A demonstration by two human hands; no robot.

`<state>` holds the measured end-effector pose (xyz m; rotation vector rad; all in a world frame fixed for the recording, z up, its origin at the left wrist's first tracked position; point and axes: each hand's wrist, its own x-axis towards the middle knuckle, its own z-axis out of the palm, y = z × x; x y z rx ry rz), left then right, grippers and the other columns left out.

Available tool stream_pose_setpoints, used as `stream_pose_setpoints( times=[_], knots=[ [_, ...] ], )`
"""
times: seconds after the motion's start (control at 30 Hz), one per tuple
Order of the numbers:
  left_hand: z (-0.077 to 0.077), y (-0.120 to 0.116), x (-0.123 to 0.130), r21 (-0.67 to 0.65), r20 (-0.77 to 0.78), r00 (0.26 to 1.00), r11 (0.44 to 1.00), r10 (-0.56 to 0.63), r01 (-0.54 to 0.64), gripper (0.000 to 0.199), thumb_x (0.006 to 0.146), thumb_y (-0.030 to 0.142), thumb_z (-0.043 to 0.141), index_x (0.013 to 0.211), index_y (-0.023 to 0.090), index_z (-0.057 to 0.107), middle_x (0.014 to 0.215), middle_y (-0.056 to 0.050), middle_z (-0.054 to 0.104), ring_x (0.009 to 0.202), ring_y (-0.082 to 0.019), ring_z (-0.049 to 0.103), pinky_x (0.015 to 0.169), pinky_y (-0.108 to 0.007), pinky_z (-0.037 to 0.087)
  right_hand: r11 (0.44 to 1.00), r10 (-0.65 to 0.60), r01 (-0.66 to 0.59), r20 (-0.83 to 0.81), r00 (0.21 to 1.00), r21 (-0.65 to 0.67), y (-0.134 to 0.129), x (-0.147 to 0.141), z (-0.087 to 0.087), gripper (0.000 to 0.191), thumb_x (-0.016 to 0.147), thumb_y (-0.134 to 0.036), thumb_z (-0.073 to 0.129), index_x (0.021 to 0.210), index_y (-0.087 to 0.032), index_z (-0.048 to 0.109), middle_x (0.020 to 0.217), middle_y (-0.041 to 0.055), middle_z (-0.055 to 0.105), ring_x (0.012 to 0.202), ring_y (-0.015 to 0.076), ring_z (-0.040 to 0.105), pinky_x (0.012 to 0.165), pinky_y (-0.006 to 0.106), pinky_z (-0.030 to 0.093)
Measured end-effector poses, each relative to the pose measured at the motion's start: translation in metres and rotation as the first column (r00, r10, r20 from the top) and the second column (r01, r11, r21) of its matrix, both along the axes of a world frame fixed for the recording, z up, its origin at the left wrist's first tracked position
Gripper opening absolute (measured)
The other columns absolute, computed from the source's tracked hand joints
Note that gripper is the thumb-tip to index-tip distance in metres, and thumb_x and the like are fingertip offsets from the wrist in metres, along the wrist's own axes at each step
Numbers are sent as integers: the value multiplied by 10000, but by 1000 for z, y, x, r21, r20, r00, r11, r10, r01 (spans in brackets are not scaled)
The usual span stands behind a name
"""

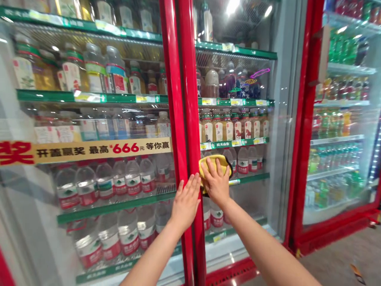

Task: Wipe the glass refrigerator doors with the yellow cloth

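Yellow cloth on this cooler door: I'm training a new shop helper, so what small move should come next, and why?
Probably slide the yellow cloth rightward across the glass door, pressed under the right hand. It sits against the red centre frame, so that side offers no further room, while open glass lies to its right. The left hand can stay flat by the frame, steadying.

You've got bright light, with white glare spots high on the cooler's glass door (235,24). Reflections wash over the left pane, and bottles behind the glass look slightly soft. Wide-lens bend curves the green shelf rails (89,95) toward the edges.
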<state>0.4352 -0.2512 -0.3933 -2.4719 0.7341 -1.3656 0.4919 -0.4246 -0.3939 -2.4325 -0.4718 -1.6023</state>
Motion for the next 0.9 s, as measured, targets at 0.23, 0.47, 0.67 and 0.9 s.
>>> stream_pose_setpoints(
  times=[0.23, 0.47, 0.67, 0.9],
  knots=[
    [-14, -13, 3, -79, 55, 995, 994, 86, -82, 852, 963, 382, 534, 1609, 173, 20, 1635, -123, 259, 1533, -242, 244, 1283, -457, 150, 923, 188, -174, 6, 982, -342, -81, 6, -67, 569, 996, -202, 456, 1517, -425, 402, 1563, -56, 484, 1463, 242, 358, 1235, 593, -97],
    [-24, -20, 11, -95, 95, 973, 975, 212, -203, 859, 962, 266, 507, 1603, 179, -59, 1639, -151, 221, 1531, -234, 227, 1275, -433, 169, 978, 185, -181, 38, 982, -101, -46, 20, -48, 531, 995, -361, 519, 1513, -421, 417, 1652, 18, 332, 1531, 397, 183, 1133, 773, -95],
    [-30, -29, 14, -140, 69, 948, 944, 311, -300, 889, 914, 185, 539, 1613, 150, -9, 1641, -187, 213, 1539, -250, 198, 1263, -477, 193, 666, 533, -505, -123, 837, -548, -99, 26, -132, 552, 994, -208, 487, 1505, -408, 426, 1593, -60, 437, 1439, 220, 402, 1265, 546, -2],
    [-37, -38, 13, -217, 9, 945, 923, 328, -318, 900, 918, 162, 522, 1610, 144, -53, 1652, -210, 163, 1546, -261, 183, 1254, -513, 206, 855, 451, -455, -78, 889, -248, -74, 21, -143, 574, 990, -256, 510, 1532, -401, 390, 1589, 11, 446, 1499, 317, 300, 1171, 685, -174]
  ],
)
